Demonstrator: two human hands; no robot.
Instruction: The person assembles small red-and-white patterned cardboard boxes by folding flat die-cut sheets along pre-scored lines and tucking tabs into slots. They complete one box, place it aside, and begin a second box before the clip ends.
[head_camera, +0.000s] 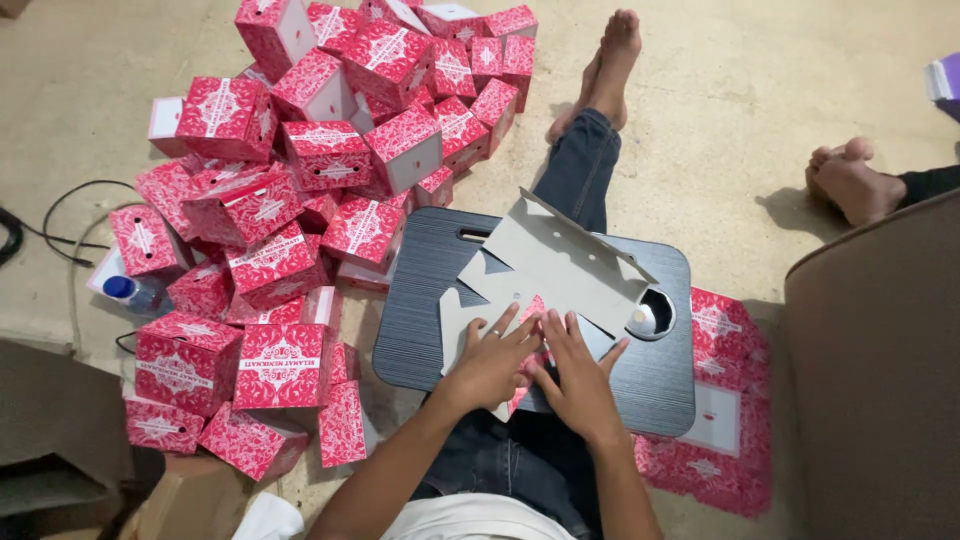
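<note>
You were at the folding step: a flat cardboard box blank (560, 265) lay grey side up on the dark lap tray (430, 290) across your legs, one long flap already standing up at the far side. Your left hand (492, 362) and right hand (578, 375) were both spread flat, fingers splayed, pressing down on the near edge of the blank rather than closing around anything. The blank sat directly under your palms and ran away from you towards your knees, with a sliver of its red printed face showing between your hands.

As I judged it, the next move called for holding one panel down while the other hand lifted a flap along its crease, keeping the sheet from sliding on the smooth tray.

A heap of finished red boxes (330, 150) lay to your left, and a stack of unfolded red blanks (725, 400) rested on the floor at your right.
</note>
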